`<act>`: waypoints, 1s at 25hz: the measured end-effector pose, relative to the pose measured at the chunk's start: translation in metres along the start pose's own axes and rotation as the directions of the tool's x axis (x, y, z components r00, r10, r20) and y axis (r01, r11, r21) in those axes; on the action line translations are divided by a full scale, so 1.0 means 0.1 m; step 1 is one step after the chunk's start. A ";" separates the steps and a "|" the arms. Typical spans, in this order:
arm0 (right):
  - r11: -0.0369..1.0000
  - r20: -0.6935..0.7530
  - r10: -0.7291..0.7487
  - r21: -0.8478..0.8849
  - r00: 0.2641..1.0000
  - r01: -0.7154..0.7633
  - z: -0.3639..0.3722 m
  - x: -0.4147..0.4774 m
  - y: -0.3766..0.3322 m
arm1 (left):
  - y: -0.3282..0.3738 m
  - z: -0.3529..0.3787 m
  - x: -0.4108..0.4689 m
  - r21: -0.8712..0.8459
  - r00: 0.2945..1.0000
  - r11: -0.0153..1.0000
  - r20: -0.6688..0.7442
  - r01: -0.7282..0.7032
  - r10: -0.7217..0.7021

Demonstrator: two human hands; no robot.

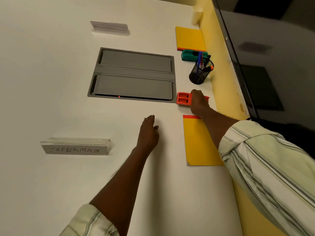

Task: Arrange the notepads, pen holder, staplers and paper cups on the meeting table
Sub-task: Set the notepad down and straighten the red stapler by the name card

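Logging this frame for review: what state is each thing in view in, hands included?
Orange stapler: on the table, held by the right hand.
Green stapler: lying flat, untouched.
Pen holder: upright, pens inside.
Near notepad: flat, closed.
Far notepad: flat, closed.
Paper cups: stacked, upright.
Cable box: both lids shut.
Left hand: open, fingers straight.

**Table layout, right edge**

Row on the table (51, 82), near to far: near notepad (199, 145), near stapler (183, 98), pen holder (200, 72), far stapler (188, 55), far notepad (190, 38), paper cups (196, 16). Cable hatch (134, 74) sat mid-table, left of the row. Near nameplate (75, 147) lay before it to the left, far nameplate (110, 28) behind it. Screen (272, 57) stood right of the row.
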State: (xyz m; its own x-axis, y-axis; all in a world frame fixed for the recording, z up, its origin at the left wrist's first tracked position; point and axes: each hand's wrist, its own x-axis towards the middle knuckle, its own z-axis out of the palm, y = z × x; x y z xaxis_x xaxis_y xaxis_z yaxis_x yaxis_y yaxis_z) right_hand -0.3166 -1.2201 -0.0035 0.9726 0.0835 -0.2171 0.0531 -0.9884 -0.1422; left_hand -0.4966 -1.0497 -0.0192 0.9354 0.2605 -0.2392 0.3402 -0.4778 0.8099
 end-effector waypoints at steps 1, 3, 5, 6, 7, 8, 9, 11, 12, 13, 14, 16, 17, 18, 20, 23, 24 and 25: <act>0.999 0.006 0.013 -0.051 1.000 -0.013 0.02 0.04 0.05 | -0.03 0.02 0.03 0.017 1.000 1.000 0.011 -0.010 0.009; 0.989 0.015 0.054 -0.137 0.998 -0.052 0.04 0.11 0.16 | -0.10 0.06 0.08 0.055 1.000 0.998 0.016 -0.019 0.018; 0.981 0.009 0.077 -0.178 0.997 -0.074 0.08 0.16 0.25 | -0.14 0.10 0.11 0.056 1.000 0.998 0.010 -0.009 0.009; 0.979 0.001 0.085 -0.188 0.996 -0.084 0.11 0.18 0.29 | -0.14 0.12 0.13 0.051 1.000 0.999 0.009 -0.001 0.000; 0.977 -0.006 0.093 -0.193 0.996 -0.092 0.13 0.19 0.30 | -0.14 0.14 0.14 0.045 1.000 0.999 0.009 0.008 -0.009; 0.976 -0.012 0.098 -0.195 0.995 -0.099 0.15 0.19 0.31 | -0.14 0.15 0.15 0.038 1.000 0.999 0.007 0.012 -0.013; 0.975 -0.014 0.104 -0.197 0.994 -0.105 0.17 0.20 0.32 | -0.14 0.17 0.16 0.028 1.000 1.000 0.005 0.011 -0.011; 0.972 -0.003 0.116 -0.203 0.993 -0.114 0.20 0.20 0.33 | -0.16 0.19 0.17 0.013 1.000 1.000 -0.004 0.015 -0.015; 0.971 0.001 0.116 -0.209 0.993 -0.113 0.22 0.20 0.34 | -0.18 0.19 0.17 0.009 1.000 1.000 -0.006 0.019 -0.019; 0.970 0.005 0.110 -0.221 0.994 -0.106 0.23 0.20 0.36 | -0.19 0.20 0.17 0.008 1.000 1.000 -0.003 0.023 -0.023; 0.967 0.008 0.104 -0.236 0.995 -0.099 0.24 0.20 0.38 | -0.21 0.21 0.17 0.013 1.000 1.000 0.004 0.026 -0.026; 0.961 -0.001 0.099 -0.259 0.995 -0.096 0.26 0.19 0.40 | -0.22 0.21 0.16 0.030 1.000 0.999 0.017 0.025 -0.026; 0.960 -0.005 0.103 -0.263 0.995 -0.101 0.26 0.17 0.40 | -0.22 0.22 0.16 0.035 1.000 0.999 0.019 0.019 -0.020; 0.959 -0.007 0.112 -0.263 0.994 -0.109 0.26 0.16 0.38 | -0.22 0.22 0.17 0.036 1.000 0.999 0.018 0.016 -0.017; 0.955 -0.026 0.118 -0.270 0.993 -0.121 0.27 0.11 0.34 | -0.22 0.21 0.16 0.040 1.000 0.999 0.020 0.013 -0.014; 0.939 -0.084 0.064 -0.332 0.994 -0.089 0.28 -0.02 0.23 | -0.25 0.19 0.09 0.064 0.999 0.997 0.015 0.037 -0.038; 0.940 -0.106 0.043 -0.333 0.993 -0.076 0.31 -0.08 0.17 | -0.25 0.17 0.06 0.073 0.999 0.996 0.019 0.049 -0.050; 0.944 -0.122 0.026 -0.323 0.992 -0.065 0.34 -0.17 0.10 | -0.25 0.17 0.02 0.077 0.998 0.995 0.027 0.060 -0.062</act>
State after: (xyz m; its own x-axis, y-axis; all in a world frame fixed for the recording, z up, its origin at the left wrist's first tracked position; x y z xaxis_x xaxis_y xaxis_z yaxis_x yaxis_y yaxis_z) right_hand -0.3401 -1.2267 -0.0345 0.9940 0.0413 -0.1014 0.0603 -0.9796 0.1917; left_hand -0.5015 -1.0512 -0.0492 0.9148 0.2669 -0.3031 0.4018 -0.5244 0.7507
